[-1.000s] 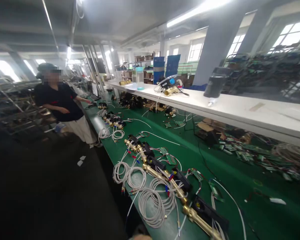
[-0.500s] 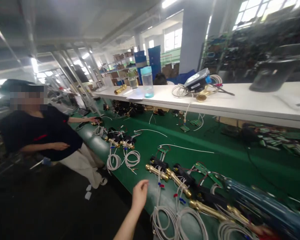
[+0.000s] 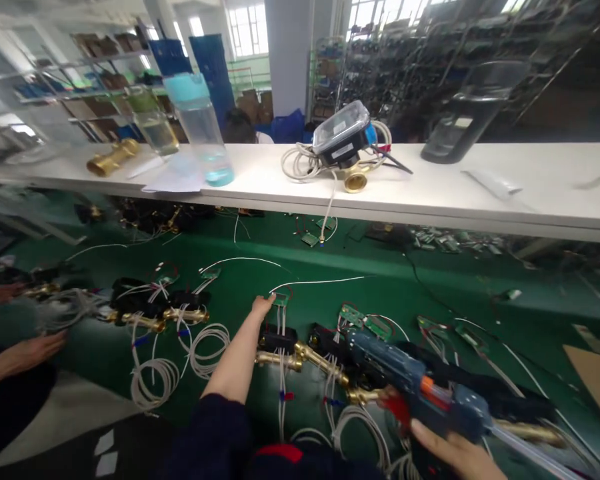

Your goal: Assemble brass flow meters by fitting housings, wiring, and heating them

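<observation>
My left hand [image 3: 263,307] reaches forward over the bench, its fingertips pinched at the left edge of a small green circuit board [image 3: 281,300]. Flat wires run from that board down to a black housing [image 3: 277,339] on a brass pipe fitting [image 3: 280,361]. In my right hand [image 3: 450,448] is a blue hot glue gun [image 3: 395,363] with a red trigger; its nozzle points left, over a second black housing [image 3: 325,340]. A clear glue stick [image 3: 530,450] sticks out of the gun's back. Most of my right fingers are hidden behind the handle.
A white shelf [image 3: 260,193] crosses above the green bench, carrying a water bottle [image 3: 200,130], a meter [image 3: 345,137] and a dark jug [image 3: 465,123]. Coiled grey cables [image 3: 155,383] lie along the front. A co-worker's hand [image 3: 35,352] is at far left.
My view has swung right and nearer the bench. My left hand has gone from hovering near the front edge to the circuit board. The glue gun now shows more fully.
</observation>
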`<move>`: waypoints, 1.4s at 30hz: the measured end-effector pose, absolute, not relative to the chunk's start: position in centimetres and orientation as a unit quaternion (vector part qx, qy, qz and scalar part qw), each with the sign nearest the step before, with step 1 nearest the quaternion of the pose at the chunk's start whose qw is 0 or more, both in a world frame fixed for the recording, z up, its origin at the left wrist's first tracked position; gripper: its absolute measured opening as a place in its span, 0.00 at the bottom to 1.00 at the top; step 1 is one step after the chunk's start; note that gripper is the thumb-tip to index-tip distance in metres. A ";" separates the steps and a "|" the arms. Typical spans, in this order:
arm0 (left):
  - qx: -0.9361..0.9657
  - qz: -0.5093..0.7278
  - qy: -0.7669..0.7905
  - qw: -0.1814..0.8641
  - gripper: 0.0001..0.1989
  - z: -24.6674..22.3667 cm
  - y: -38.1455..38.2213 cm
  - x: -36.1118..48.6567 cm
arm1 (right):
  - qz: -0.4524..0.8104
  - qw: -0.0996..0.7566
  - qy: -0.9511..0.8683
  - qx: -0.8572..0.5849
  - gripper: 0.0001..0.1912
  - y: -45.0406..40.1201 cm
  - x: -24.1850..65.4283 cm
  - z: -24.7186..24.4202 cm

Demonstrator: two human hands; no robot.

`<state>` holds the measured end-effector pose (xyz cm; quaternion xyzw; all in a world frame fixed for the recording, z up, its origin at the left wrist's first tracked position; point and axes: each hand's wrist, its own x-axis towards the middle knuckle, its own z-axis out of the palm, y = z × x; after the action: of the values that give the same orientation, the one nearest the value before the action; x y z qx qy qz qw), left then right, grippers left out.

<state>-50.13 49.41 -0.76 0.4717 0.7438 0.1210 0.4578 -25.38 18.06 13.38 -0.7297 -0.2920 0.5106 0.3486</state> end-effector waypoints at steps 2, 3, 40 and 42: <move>0.451 0.118 0.743 0.480 0.15 -1.2 50.4 -48.7 | 0.542 0.346 -0.279 -0.713 0.23 19.6 -26.0 12.5; 0.443 0.119 0.741 0.491 0.14 -1.3 50.7 -48.1 | 0.557 0.348 -0.274 -0.703 0.24 20.3 -26.2 11.9; 0.421 0.372 0.600 0.570 0.18 2.9 43.7 -50.9 | 0.541 0.318 -0.353 -0.694 0.24 28.9 -32.2 4.8; 0.421 0.372 0.600 0.570 0.18 2.9 43.7 -50.9 | 0.542 0.317 -0.353 -0.694 0.25 28.9 -32.0 4.7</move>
<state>-50.86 43.69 2.95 0.4205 0.5997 0.3716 0.5704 -32.04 28.90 4.66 -0.6938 -0.3535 0.5417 0.3167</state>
